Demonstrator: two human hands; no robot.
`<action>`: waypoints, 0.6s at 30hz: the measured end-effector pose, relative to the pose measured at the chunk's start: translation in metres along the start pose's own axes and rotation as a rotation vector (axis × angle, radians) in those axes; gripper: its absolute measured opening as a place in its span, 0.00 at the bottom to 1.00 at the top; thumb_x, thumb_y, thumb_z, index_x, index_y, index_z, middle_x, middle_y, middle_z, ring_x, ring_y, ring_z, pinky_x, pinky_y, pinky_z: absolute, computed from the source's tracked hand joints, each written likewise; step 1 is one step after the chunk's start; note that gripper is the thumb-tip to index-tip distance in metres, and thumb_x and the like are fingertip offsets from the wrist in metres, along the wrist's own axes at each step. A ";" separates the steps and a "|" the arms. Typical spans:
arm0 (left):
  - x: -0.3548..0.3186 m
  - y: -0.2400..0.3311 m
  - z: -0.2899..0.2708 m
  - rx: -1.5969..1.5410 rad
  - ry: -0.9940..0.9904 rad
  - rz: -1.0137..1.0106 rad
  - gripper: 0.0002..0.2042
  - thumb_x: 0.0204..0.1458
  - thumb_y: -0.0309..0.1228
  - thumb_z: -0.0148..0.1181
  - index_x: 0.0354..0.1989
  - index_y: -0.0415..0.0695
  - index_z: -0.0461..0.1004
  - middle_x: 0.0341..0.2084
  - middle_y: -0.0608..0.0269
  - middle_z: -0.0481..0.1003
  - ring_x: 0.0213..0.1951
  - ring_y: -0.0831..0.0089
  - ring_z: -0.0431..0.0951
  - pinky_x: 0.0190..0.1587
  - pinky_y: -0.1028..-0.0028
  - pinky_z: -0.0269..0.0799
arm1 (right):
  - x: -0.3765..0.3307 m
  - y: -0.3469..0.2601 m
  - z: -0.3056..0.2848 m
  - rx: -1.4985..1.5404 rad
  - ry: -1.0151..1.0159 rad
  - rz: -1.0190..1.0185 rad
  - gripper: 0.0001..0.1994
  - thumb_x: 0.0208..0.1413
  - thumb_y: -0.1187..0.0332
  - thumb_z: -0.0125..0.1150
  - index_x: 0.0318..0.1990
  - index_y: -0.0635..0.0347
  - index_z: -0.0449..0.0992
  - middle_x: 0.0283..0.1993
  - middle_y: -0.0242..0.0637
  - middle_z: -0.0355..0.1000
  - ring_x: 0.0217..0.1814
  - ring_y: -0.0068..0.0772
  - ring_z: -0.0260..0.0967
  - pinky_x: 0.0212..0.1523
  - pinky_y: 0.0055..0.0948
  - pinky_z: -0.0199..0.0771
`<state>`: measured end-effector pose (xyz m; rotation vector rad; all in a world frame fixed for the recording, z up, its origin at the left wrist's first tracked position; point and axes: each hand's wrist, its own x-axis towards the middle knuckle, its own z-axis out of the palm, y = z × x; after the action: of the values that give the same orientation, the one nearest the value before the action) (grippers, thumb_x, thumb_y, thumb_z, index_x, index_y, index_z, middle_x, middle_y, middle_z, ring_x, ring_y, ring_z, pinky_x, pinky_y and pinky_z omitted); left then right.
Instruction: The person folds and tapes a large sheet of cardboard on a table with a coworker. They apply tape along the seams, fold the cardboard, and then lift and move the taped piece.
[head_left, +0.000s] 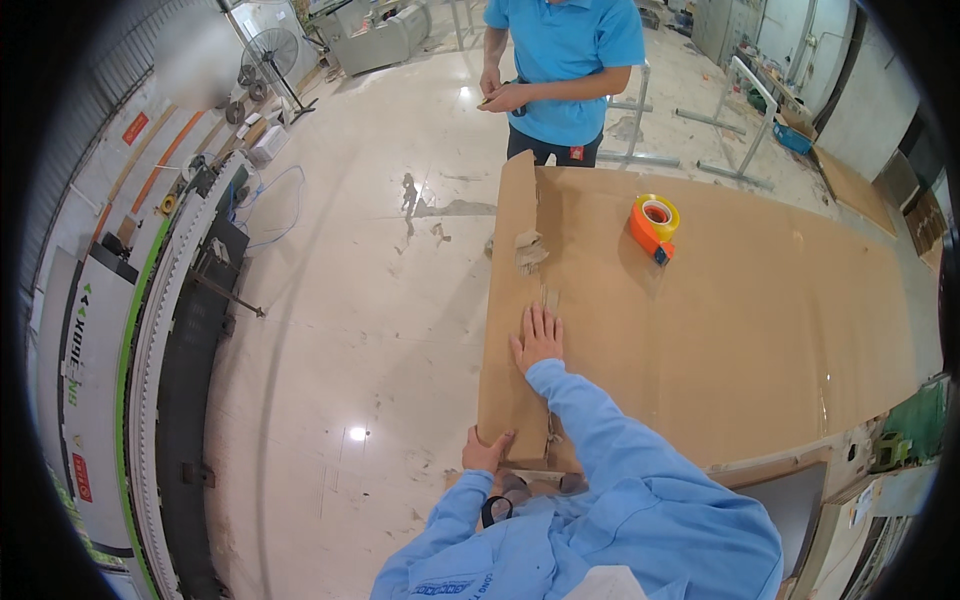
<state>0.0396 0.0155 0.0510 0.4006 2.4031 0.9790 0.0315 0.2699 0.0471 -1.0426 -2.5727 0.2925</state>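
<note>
A large brown cardboard sheet [760,310] lies before me, with a long flap [512,375] folded over along its left side. My left hand [486,450] grips the flap's near corner, thumb on top and the other fingers over the outer edge. Flat on the flap's inner edge rests my right hand [540,342], fingers spread. Just beyond those fingertips is a short strip of tape [551,298]. Farther along, the flap has a torn patch [530,250]. An orange tape dispenser [650,236] with a yellow roll sits on the sheet, untouched.
Across the far edge stands a person in a blue shirt [565,75], both hands together around something small and unclear. A long machine [150,350] runs along the left. Metal frames [740,120] and a blue basket [792,138] are at the far right; a fan [275,60] stands far left.
</note>
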 end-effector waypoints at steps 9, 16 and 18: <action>0.006 -0.025 0.005 0.061 -0.018 0.169 0.35 0.54 0.53 0.60 0.60 0.37 0.59 0.44 0.37 0.76 0.47 0.42 0.77 0.48 0.57 0.74 | -0.001 0.003 -0.002 0.045 0.001 0.026 0.35 0.62 0.49 0.45 0.72 0.59 0.51 0.77 0.42 0.43 0.78 0.48 0.37 0.75 0.52 0.31; 0.071 -0.029 -0.030 0.073 -0.830 -0.090 0.30 0.57 0.49 0.59 0.60 0.41 0.63 0.50 0.50 0.75 0.52 0.55 0.76 0.52 0.58 0.74 | -0.002 0.001 -0.005 0.039 -0.021 0.013 0.33 0.62 0.50 0.45 0.70 0.60 0.55 0.76 0.42 0.46 0.78 0.50 0.38 0.74 0.52 0.35; 0.092 -0.031 -0.029 -0.143 -1.012 -0.315 0.28 0.55 0.47 0.62 0.59 0.43 0.66 0.51 0.55 0.75 0.53 0.59 0.76 0.53 0.59 0.75 | -0.002 -0.001 -0.003 0.002 -0.075 0.016 0.34 0.62 0.49 0.45 0.70 0.59 0.54 0.76 0.43 0.45 0.78 0.51 0.38 0.74 0.52 0.35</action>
<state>-0.0554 0.0184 0.0152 0.3335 1.4111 0.5794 0.0334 0.2674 0.0501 -1.0714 -2.6306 0.3444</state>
